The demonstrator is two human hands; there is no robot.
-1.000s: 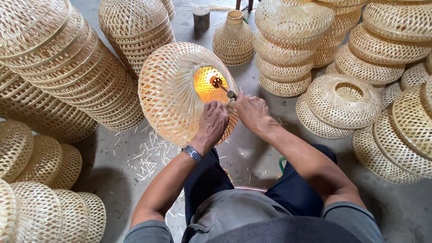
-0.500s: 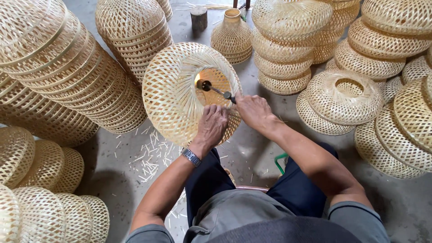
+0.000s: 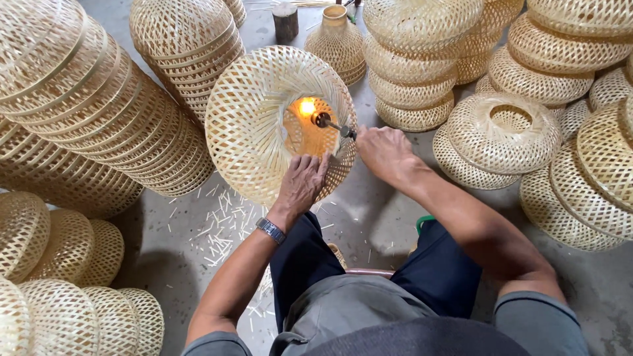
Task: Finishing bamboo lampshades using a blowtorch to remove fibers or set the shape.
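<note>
Head view is showing a woven bamboo lampshade (image 3: 257, 118) being propped on its edge on the concrete floor (image 3: 369, 204), with a small torch (image 3: 330, 123) flaming inside it. Judging by that, stray fibres are being singed. Left hand (image 3: 302, 184) is pressing spread fingers on the rim; right hand (image 3: 382, 153) is gripping the torch. Turning the shade slightly seems due. Stacked shades (image 3: 99, 112) are surrounding the person.
</note>
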